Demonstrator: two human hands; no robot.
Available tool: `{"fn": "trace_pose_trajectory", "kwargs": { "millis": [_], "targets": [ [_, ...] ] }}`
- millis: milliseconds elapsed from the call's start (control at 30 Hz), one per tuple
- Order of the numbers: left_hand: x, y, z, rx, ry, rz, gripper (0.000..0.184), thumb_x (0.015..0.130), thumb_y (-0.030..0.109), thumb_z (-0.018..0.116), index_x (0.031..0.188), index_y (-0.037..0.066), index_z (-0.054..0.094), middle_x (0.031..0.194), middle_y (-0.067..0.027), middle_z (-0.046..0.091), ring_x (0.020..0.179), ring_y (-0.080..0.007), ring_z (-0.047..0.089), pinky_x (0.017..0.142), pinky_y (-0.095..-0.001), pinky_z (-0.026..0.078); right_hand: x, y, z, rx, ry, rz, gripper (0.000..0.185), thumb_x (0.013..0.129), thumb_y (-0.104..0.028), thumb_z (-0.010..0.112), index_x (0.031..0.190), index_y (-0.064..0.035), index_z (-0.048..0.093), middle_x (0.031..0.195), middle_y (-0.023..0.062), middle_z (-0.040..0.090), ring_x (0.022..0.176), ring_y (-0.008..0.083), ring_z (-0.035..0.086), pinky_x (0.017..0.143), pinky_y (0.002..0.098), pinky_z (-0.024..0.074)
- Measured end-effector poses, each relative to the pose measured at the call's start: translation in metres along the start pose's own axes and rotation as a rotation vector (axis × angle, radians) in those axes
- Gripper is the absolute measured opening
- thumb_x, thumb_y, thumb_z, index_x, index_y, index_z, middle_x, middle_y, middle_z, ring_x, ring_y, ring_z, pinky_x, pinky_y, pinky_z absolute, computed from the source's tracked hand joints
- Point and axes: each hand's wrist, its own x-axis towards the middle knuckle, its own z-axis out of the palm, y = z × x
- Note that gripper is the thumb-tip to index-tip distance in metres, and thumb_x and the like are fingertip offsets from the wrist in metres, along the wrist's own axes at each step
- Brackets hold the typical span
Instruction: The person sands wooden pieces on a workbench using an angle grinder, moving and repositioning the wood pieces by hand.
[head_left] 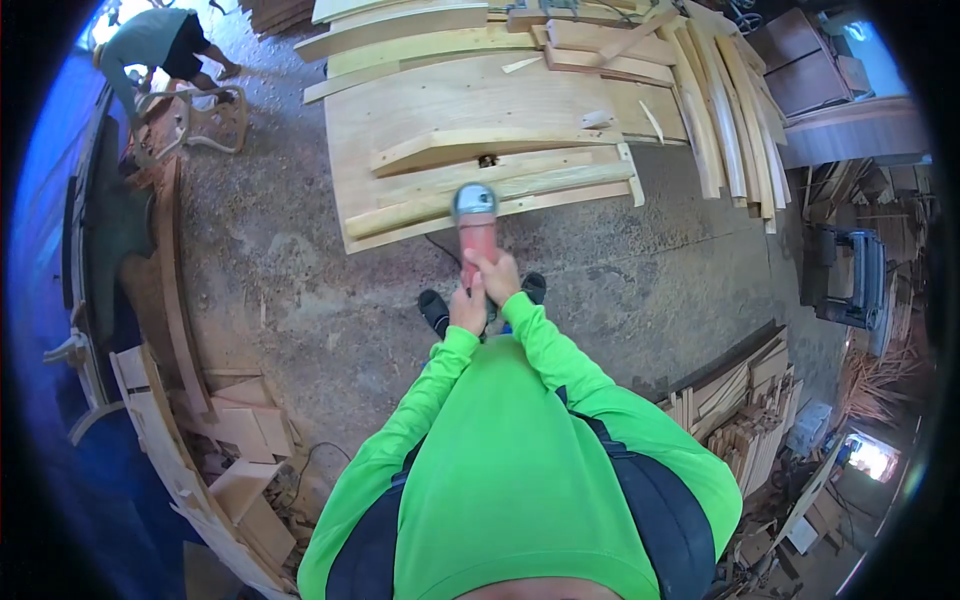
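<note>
One red power tool [479,238] points straight away from the person [515,470], metal head [475,198] at the near edge of the desk [420,110]; the right hand [497,276], wrapped round the casing, sits nearer that head than the left hand [467,309], closed around the rear.

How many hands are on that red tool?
2. The left hand is at the near end of the red tool, and the right hand is a little farther forward, on its right side.

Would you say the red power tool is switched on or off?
Cannot tell: the left hand and right hand hold the tool, but no switch shows.
</note>
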Motion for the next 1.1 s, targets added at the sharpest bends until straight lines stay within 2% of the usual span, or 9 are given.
{"fn": "trace_pose_trajectory", "kwargs": {
  "millis": [100, 167, 267, 400, 467, 667, 833, 933, 1100],
  "targets": [
    [-0.009, -0.006, 0.009, -0.048, 0.111, 0.003, 0.056, 0.101, 0.043, 0.045, 0.118, -0.008, 0.060, 0.104, -0.0309, 0.066, 0.104, -0.0425, 0.064, 0.089, -0.0430, 0.047, -0.024, -0.053, -0.006, -0.232, -0.089, 0.020, 0.048, 0.082, -0.041, 0.073, 0.102, 0.0019, 0.068, 0.086, 0.0114, 0.071, 0.077, 0.0187, 0.068, 0.072, 0.0326, 0.0532],
    [-0.014, 0.004, 0.018, -0.119, 0.134, -0.005, 0.055, 0.102, 0.041, 0.044, 0.119, -0.009, 0.059, 0.106, -0.0290, 0.067, 0.104, -0.0402, 0.065, 0.090, -0.0415, 0.047, -0.010, -0.033, -0.012, -0.212, -0.079, -0.050, 0.048, 0.081, -0.042, 0.074, 0.101, 0.0011, 0.068, 0.085, 0.0112, 0.071, 0.076, 0.0177, 0.068, 0.072, 0.0323, 0.0534],
    [-0.008, 0.013, 0.048, 0.008, 0.139, 0.004, 0.064, 0.103, 0.048, 0.038, 0.113, -0.011, 0.062, 0.100, -0.0218, 0.070, 0.097, -0.0277, 0.067, 0.083, -0.0389, 0.049, 0.025, 0.013, -0.038, -0.122, -0.084, -0.025, 0.042, 0.083, -0.037, 0.075, 0.098, 0.0004, 0.067, 0.082, 0.0099, 0.069, 0.070, 0.0163, 0.067, 0.067, 0.0319, 0.0541],
    [0.004, 0.038, 0.108, 0.107, 0.056, 0.019, 0.064, 0.102, 0.048, 0.038, 0.109, -0.011, 0.063, 0.097, -0.0285, 0.068, 0.098, -0.0374, 0.067, 0.084, -0.0424, 0.049, 0.034, -0.001, -0.107, 0.063, -0.019, 0.002, 0.035, 0.084, -0.030, 0.075, 0.098, 0.0011, 0.066, 0.078, 0.0081, 0.068, 0.065, 0.0161, 0.066, 0.061, 0.0312, 0.0539],
    [0.012, 0.044, 0.142, 0.111, -0.044, 0.028, 0.062, 0.099, 0.050, 0.044, 0.111, -0.008, 0.063, 0.099, -0.0359, 0.064, 0.103, -0.0507, 0.061, 0.088, -0.0505, 0.047, 0.031, -0.019, -0.145, 0.128, 0.048, 0.015, 0.038, 0.084, -0.032, 0.074, 0.098, 0.0021, 0.067, 0.079, 0.0087, 0.069, 0.066, 0.0166, 0.066, 0.062, 0.0314, 0.0537],
    [0.017, 0.079, 0.213, 0.178, -0.162, 0.019, 0.061, 0.098, 0.050, 0.045, 0.109, -0.006, 0.065, 0.099, -0.0354, 0.064, 0.100, -0.0510, 0.060, 0.086, -0.0521, 0.047, 0.020, -0.063, -0.223, 0.030, 0.218, -0.024, 0.037, 0.085, -0.032, 0.073, 0.097, 0.0021, 0.069, 0.079, 0.0121, 0.070, 0.066, 0.0178, 0.069, 0.061, 0.0312, 0.0546],
    [0.002, 0.071, 0.215, 0.066, -0.071, -0.071, 0.055, 0.099, 0.044, 0.047, 0.115, -0.006, 0.062, 0.097, -0.0311, 0.067, 0.102, -0.0459, 0.064, 0.086, -0.0465, 0.049, 0.018, -0.064, -0.222, -0.026, 0.002, 0.004, 0.041, 0.086, -0.036, 0.070, 0.101, 0.0017, 0.069, 0.085, 0.0102, 0.071, 0.071, 0.0164, 0.067, 0.068, 0.0315, 0.0532],
    [-0.006, 0.073, 0.220, -0.104, 0.092, 0.067, 0.055, 0.099, 0.044, 0.047, 0.116, -0.007, 0.061, 0.097, -0.0295, 0.068, 0.102, -0.0436, 0.065, 0.086, -0.0452, 0.049, 0.028, -0.050, -0.219, 0.001, -0.075, 0.027, 0.041, 0.086, -0.036, 0.071, 0.102, 0.0015, 0.069, 0.086, 0.0106, 0.071, 0.071, 0.0168, 0.067, 0.069, 0.0311, 0.0534],
    [0.012, 0.077, 0.259, 0.002, -0.062, 0.077, 0.056, 0.097, 0.048, 0.048, 0.115, -0.003, 0.063, 0.098, -0.0314, 0.067, 0.101, -0.0459, 0.064, 0.087, -0.0476, 0.049, 0.030, -0.065, -0.258, 0.191, 0.105, -0.002, 0.038, 0.082, -0.028, 0.077, 0.104, 0.0028, 0.068, 0.081, 0.0108, 0.070, 0.068, 0.0168, 0.067, 0.062, 0.0306, 0.0538]
  ]
}}
